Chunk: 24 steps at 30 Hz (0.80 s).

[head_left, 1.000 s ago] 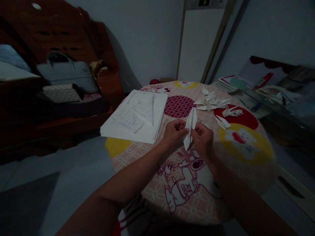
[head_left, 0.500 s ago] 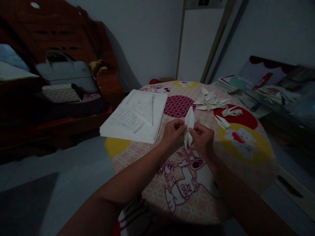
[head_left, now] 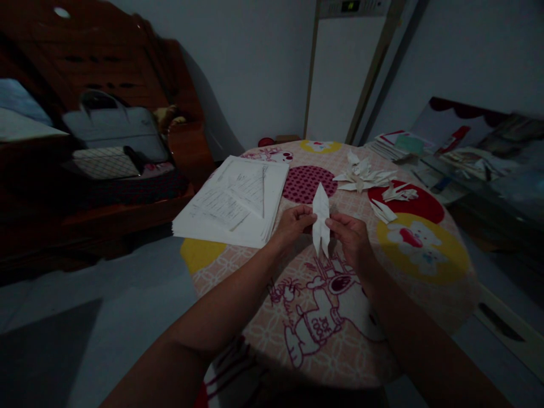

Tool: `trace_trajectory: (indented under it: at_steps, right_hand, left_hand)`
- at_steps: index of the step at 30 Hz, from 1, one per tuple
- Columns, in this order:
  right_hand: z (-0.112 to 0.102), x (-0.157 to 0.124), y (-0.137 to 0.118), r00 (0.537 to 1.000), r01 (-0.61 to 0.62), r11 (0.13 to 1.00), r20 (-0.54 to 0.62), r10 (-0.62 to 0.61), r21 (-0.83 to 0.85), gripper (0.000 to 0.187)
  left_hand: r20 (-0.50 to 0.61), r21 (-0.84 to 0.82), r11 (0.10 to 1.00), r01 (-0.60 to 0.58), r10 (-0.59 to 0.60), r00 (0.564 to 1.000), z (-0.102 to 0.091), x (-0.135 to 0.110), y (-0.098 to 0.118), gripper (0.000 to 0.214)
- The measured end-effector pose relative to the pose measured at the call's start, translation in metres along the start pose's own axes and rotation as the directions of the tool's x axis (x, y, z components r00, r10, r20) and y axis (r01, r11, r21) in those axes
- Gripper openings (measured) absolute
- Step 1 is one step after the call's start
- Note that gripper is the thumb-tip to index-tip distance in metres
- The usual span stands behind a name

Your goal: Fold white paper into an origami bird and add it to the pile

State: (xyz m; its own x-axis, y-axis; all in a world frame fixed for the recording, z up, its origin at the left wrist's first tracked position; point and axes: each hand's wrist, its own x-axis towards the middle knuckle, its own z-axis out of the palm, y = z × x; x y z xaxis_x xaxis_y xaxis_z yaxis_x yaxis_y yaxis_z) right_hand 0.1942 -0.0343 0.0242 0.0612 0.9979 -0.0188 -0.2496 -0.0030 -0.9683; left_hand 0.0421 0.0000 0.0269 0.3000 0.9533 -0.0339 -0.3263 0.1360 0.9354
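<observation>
A piece of folded white paper (head_left: 321, 218), long and narrow, stands between my two hands above the table. Its upper end is a single point; the lower end splits into two pointed legs. My left hand (head_left: 295, 224) pinches its left edge between thumb and fingers. On the opposite edge, my right hand (head_left: 348, 232) pinches it the same way. Beyond my right hand lie several folded paper pieces (head_left: 361, 173) in a cluster, with a smaller crumpled-looking one (head_left: 399, 194) and a slim pointed one (head_left: 383, 211) nearer.
A stack of printed sheets (head_left: 204, 226) with a folded paper triangle (head_left: 253, 192) on top lies left on the round table's patterned cloth (head_left: 263, 334). A wooden bench (head_left: 178, 136) holding a grey bag (head_left: 114, 130) stands left. Right is a glass-topped table (head_left: 476, 181) with papers.
The folded paper has shifted slightly left and turned its broad face toward me, and its two lower legs show more clearly. Both hands keep their hold and have moved a little left.
</observation>
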Motion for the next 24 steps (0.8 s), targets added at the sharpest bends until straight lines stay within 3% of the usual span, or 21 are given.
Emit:
trace_trajectory:
  at_steps: [3, 8, 18, 24]
  right_hand:
    - [-0.0024, 0.0002, 0.0017, 0.999, -0.027, 1.0, 0.045, 0.027, 0.0, 0.025]
    - [-0.0021, 0.0006, 0.002, 1.0, 0.01, 1.0, -0.016, -0.01, 0.0, 0.023]
    - [0.0028, -0.0005, -0.0005, 0.988, 0.121, 0.991, -0.091, -0.126, -0.059, 0.022]
    - [0.0036, -0.0012, -0.0027, 0.993, 0.076, 0.997, -0.084, -0.078, -0.025, 0.025]
  left_hand:
    - [-0.016, 0.027, 0.999, -0.033, 0.034, 0.999, 0.0002, -0.0005, -0.0005, 0.021]
    - [0.003, 0.039, 0.998, -0.059, 0.059, 0.998, 0.0002, -0.0003, -0.0027, 0.025]
    - [0.076, 0.047, 0.999, 0.007, -0.011, 0.997, -0.0003, -0.0019, -0.0028, 0.034]
    - [0.058, 0.104, 0.994, -0.028, 0.022, 0.998, 0.0015, -0.0024, -0.003, 0.032]
